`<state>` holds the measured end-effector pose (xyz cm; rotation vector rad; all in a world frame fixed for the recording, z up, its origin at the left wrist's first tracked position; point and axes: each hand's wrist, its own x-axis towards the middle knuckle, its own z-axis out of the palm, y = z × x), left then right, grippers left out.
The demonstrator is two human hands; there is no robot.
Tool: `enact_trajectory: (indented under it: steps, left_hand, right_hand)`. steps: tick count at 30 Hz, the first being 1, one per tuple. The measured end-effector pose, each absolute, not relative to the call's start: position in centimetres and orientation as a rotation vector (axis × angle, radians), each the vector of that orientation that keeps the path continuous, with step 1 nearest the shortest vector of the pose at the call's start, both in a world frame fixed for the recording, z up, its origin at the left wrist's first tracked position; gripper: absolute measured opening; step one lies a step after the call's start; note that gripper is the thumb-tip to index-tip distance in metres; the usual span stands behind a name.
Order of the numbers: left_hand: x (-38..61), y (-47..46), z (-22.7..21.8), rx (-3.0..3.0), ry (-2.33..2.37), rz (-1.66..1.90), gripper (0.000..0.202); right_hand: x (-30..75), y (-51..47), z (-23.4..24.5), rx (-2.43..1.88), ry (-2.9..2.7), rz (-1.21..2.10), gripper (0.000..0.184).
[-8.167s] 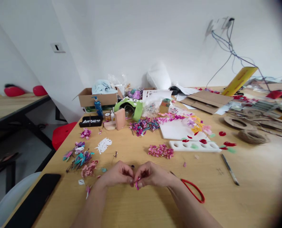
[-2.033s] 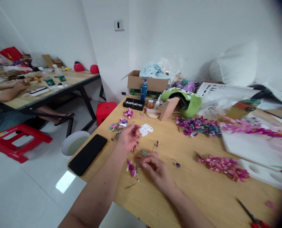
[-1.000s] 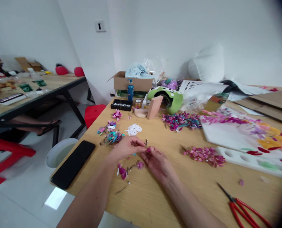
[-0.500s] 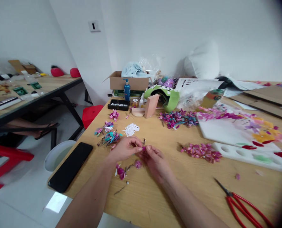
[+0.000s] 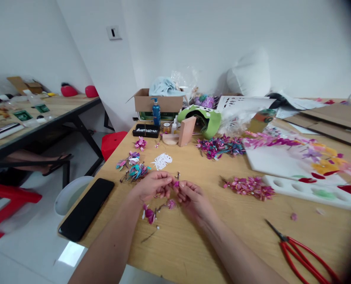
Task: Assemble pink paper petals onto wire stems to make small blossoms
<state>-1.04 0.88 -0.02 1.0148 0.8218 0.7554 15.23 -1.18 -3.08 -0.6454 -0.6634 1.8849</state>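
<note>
My right hand pinches a small magenta petal piece between thumb and forefinger, above the table. My left hand meets it from the other side, thumb and forefinger drawn close; at this size, I cannot tell whether those fingertips grip the piece or only touch it.

Risk 1: tearing or creasing. Probable cause: uneven pull between my two hands, since the piece looks thin.

Risk 2: dropping. Probable cause: a loose pinch. The piece would then land near the magenta flower and the pink flower on the table below my hands, and similar colours would make it hard to pick out.

Risk 3: snagging. Probable cause: my left wrist lowered or swept sideways. The teal cluster lies just beyond that wrist, and the pearl-tipped stem lies between my forearms.

The red-handled scissors lie well apart, beyond my right forearm; accidental contact appears unlikely.
</note>
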Motion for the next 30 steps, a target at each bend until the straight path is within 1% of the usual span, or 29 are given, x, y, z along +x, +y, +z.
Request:
enact_trajectory:
  steps: [8,13,19,22,30]
  left_hand:
    - [-0.9,0.7,0.0,0.955,0.750,0.737,0.026]
    - [-0.9,0.7,-0.5,1.027,0.838,0.722,0.024]
    - [-0.5,0.6,0.3,1.155,0.961,0.705,0.025]
    - [-0.3,0.5,0.4,1.199,0.994,0.686,0.024]
    - [0.0,0.5,0.0,1.313,1.084,0.659,0.018]
  right_hand:
    - [15.4,-1.1,-3.3,-0.583,-0.695,1.928,0.019]
    - [15.4,-1.1,-3.3,-0.599,-0.675,1.915,0.020]
    - [15.5,-1.1,-3.0,-0.785,-0.786,1.801,0.029]
    - [15.6,-1.0,-3.0,-0.870,-0.899,1.744,0.032]
    - [15.8,-0.6,-3.1,-0.983,-0.952,1.643,0.038]
